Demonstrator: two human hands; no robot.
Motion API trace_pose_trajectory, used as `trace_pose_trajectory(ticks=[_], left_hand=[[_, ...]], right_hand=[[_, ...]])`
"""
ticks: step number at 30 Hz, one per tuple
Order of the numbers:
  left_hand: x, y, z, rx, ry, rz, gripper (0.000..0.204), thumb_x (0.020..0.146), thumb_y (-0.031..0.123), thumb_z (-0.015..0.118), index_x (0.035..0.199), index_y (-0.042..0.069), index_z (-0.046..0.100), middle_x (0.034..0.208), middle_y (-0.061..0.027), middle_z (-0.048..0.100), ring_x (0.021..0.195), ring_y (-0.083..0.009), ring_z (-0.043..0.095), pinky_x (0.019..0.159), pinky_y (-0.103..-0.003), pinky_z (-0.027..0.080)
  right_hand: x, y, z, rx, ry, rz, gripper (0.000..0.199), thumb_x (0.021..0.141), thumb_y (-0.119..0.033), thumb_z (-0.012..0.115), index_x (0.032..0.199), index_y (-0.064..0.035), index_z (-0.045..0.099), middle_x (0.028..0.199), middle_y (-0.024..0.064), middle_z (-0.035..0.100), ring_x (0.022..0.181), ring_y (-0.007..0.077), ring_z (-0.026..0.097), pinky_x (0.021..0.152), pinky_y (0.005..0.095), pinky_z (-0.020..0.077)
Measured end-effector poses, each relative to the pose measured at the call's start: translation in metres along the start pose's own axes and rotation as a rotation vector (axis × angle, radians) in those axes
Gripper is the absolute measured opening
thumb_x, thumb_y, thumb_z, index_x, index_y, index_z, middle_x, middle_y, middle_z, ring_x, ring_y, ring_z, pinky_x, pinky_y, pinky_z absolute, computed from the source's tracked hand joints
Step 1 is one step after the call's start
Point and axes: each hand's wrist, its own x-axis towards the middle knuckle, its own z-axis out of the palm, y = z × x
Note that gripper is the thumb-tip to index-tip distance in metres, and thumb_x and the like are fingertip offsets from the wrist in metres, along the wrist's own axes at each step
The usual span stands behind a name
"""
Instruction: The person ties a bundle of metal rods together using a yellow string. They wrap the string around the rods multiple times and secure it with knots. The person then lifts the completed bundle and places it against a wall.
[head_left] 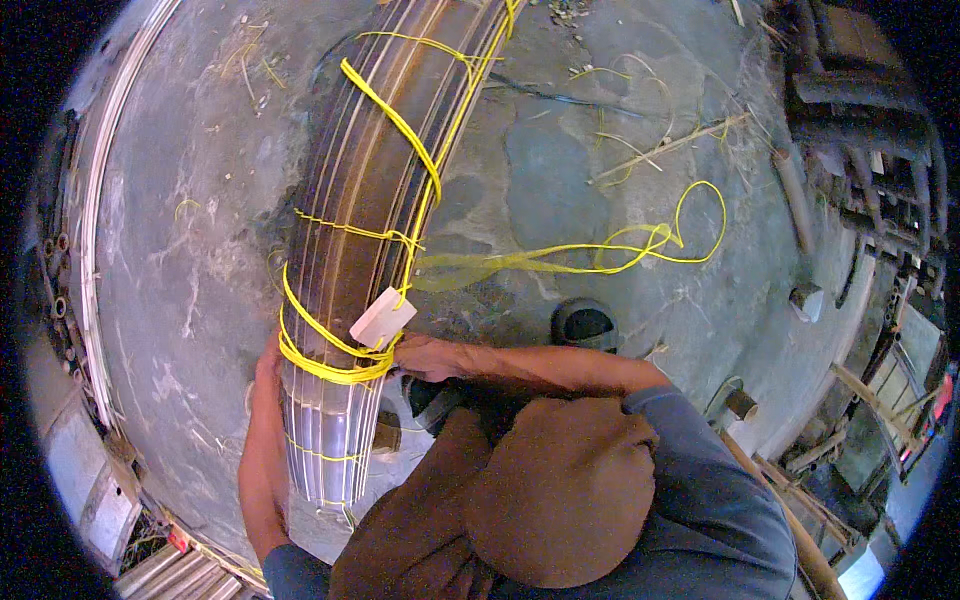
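A long rounded bundle of thin strips, brown farther off and silvery at its near end, lies on the floor in front of me. Several turns of yellow cord wrap its near part. Beside these turns, on the bundle's right side, my right hand is closed at the cord. On the left side, my left hand reaches against the bundle, its fingers hidden behind it. A small pale pink block sits on the cord just above my right hand. More cord runs off to the right, partly blurred, ending in a loop.
Dark footwear rests on the floor to the right of the bundle. Long pale strips lie along the left. Thin sticks and cord scraps are scattered at the far right. A rack of dark pieces borders the right side.
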Motion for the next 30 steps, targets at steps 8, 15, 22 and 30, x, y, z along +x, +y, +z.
trace_pose_trajectory(ticks=[8,15,22,30], left_hand=[[-0.105,0.114,0.014,0.075,0.153,0.384,0.029,0.098,0.033,0.049,0.094,0.007,0.062,0.080,0.0025,0.059,0.071,-0.0073,0.052,0.067,-0.024,0.043],[-0.155,0.125,0.173,0.798,0.105,0.766,0.016,0.089,0.016,0.055,0.086,0.000,0.057,0.078,-0.0186,0.061,0.071,-0.0327,0.062,0.065,-0.040,0.047],[-0.151,0.063,0.220,1.100,0.133,1.011,0.017,0.085,0.020,0.061,0.079,0.006,0.054,0.071,-0.0115,0.057,0.068,-0.0317,0.057,0.062,-0.043,0.044],[-0.117,-0.042,0.267,1.179,-0.181,1.195,0.014,0.077,0.025,0.065,0.084,0.017,0.057,0.073,-0.0026,0.054,0.076,-0.0233,0.055,0.068,-0.038,0.039]], right_hand=[[0.064,-0.161,-0.120,0.182,-0.585,0.637,0.039,0.099,-0.036,0.045,0.116,-0.0028,0.059,0.095,0.0107,0.068,0.083,0.0252,0.063,0.078,0.0399,0.0497],[0.165,-0.286,-0.148,0.640,0.286,0.503,0.037,0.100,-0.036,0.045,0.109,-0.0039,0.061,0.087,0.0052,0.068,0.076,0.0128,0.062,0.073,0.0285,0.0491],[0.083,-0.367,-0.347,0.691,1.052,0.029,0.015,0.099,-0.016,0.045,0.094,-0.0034,0.051,0.067,-0.0023,0.039,0.055,0.0077,0.036,0.053,0.0228,0.0373],[-0.202,-0.318,-0.536,-1.871,0.408,1.048,0.031,0.090,-0.033,0.062,0.088,-0.0015,0.058,0.077,0.0110,0.066,0.069,0.0266,0.063,0.064,0.0408,0.0492]])
